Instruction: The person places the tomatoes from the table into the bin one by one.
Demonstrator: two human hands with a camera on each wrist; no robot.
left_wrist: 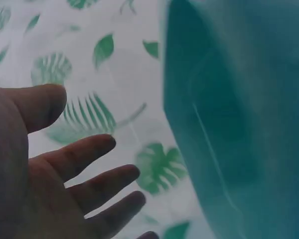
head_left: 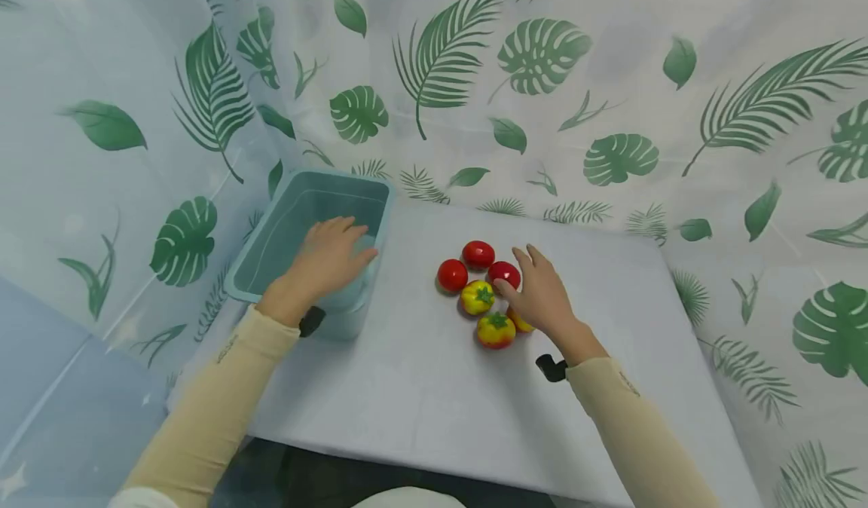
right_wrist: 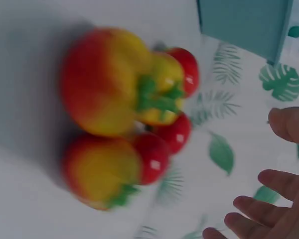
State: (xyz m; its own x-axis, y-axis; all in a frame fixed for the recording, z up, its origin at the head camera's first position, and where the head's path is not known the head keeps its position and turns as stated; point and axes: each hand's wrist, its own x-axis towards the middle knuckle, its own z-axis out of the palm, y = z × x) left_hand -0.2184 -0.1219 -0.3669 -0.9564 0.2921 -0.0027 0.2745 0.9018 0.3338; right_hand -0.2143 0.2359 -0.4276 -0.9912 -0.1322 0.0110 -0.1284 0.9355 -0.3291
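Note:
My left hand [head_left: 328, 255] hovers over the blue-green plastic bin [head_left: 281, 240], its fingers loosely extended and holding nothing. In the left wrist view the same bin [left_wrist: 224, 124] fills the right side, apart from the spread fingertips. My right hand [head_left: 539, 293] hangs just right of a cluster of fruit, thumb and fingers apart with nothing between them. Three shiny red round fruits [head_left: 453, 275] form the far part of this cluster. Nearer lie three yellow-and-red fruits [head_left: 496, 331] with green leafy tops; the right hand partly covers one of them. The right wrist view shows these fruits [right_wrist: 99, 79] blurred.
A white cloth-covered table [head_left: 414, 387] carries the bin at the left and the fruit near its middle. Leaf-printed curtains [head_left: 461, 146] hang close behind the table and at both sides. The bin's tall walls stand beneath my left hand.

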